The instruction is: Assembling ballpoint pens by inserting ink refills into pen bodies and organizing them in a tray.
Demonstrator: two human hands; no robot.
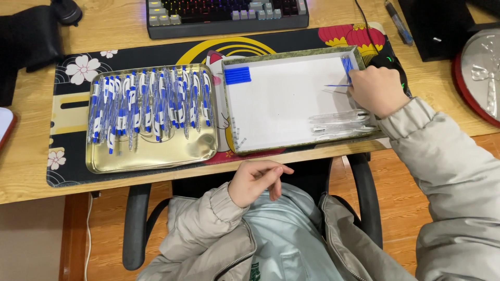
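My right hand [376, 89] reaches into the right end of a white-bottomed box tray [291, 104] and pinches a thin blue pen refill [337, 85]. More blue refills [347, 64] lie in the tray's far right corner. Clear pen barrels [341, 122] lie just below the hand. A stack of small blue pieces [237, 75] sits in the tray's far left corner. My left hand [258, 179] rests loosely curled near my lap below the desk edge, holding nothing. A gold metal tray [156, 153] to the left holds several assembled blue-and-white pens [151, 104].
Both trays sit on a dark patterned desk mat [73, 104]. A keyboard [226, 15] lies at the back. A round silver-and-red lid [482, 75] is at the right edge, a pen [398, 23] beside it. Chair armrests [136, 224] flank my lap.
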